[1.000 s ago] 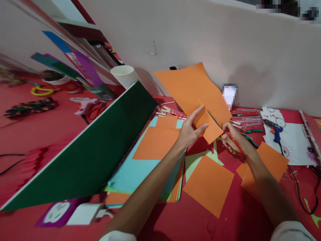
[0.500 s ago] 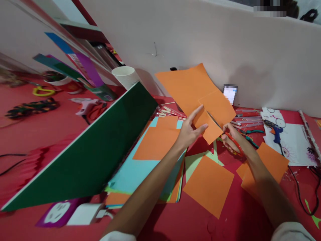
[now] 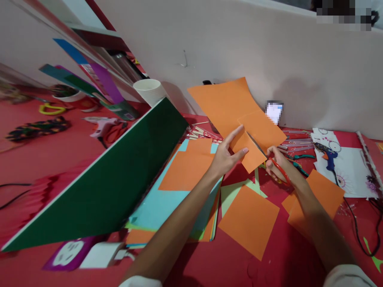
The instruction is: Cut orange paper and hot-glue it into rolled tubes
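My left hand (image 3: 229,153) grips an orange paper sheet (image 3: 227,101) near its lower edge, thumb and forefinger lying over it. The sheet is raised above the table and has a slit running up from its near edge. My right hand (image 3: 277,163) is closed round the handles of red-handled scissors (image 3: 283,171), whose blades are in the slit. A square orange piece (image 3: 249,221) lies flat below my hands. Other orange pieces (image 3: 327,195) lie partly under my right forearm.
A green board (image 3: 104,179) leans at the left, beside a stack of blue, green and orange paper (image 3: 158,211). A white paper cup (image 3: 149,91) stands behind it. To the right are a blue glue gun (image 3: 330,159), pliers (image 3: 303,156) and a black cable (image 3: 356,227). A phone (image 3: 274,111) leans on the wall.
The orange sheet has swung slightly to the right, and its slit beside the blades gapes a little more. Both hands keep their holds and have barely moved.
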Demonstrator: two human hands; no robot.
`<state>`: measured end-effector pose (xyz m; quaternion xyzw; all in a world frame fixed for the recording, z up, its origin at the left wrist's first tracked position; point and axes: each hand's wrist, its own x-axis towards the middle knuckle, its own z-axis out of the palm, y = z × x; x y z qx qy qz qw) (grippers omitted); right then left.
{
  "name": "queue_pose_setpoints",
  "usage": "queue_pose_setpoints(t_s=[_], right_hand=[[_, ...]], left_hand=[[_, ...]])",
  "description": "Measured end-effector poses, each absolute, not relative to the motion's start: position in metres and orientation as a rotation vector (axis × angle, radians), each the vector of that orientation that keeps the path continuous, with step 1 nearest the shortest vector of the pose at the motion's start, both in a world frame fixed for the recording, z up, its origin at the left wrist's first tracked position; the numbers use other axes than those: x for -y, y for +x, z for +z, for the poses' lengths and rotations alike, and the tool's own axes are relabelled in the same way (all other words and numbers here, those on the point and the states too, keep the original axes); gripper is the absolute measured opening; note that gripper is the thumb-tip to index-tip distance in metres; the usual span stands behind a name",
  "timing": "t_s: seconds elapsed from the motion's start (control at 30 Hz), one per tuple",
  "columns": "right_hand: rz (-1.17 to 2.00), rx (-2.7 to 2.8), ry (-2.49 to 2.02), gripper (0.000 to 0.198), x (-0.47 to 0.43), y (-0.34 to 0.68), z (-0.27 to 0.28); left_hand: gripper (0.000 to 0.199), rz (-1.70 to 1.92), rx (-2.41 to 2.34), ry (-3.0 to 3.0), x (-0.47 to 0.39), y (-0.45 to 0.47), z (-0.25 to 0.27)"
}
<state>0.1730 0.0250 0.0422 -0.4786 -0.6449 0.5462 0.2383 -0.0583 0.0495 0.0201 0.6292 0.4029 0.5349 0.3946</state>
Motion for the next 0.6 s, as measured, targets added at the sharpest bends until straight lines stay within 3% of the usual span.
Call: queue_pose_setpoints(t_s=[0.6], right_hand=[[1.488, 1.829, -1.314, 0.056, -0.019, 0.174, 0.05]], left_hand=[[0.076, 1.291, -0.931, 1.694, -0.045, -0.053, 0.026]])
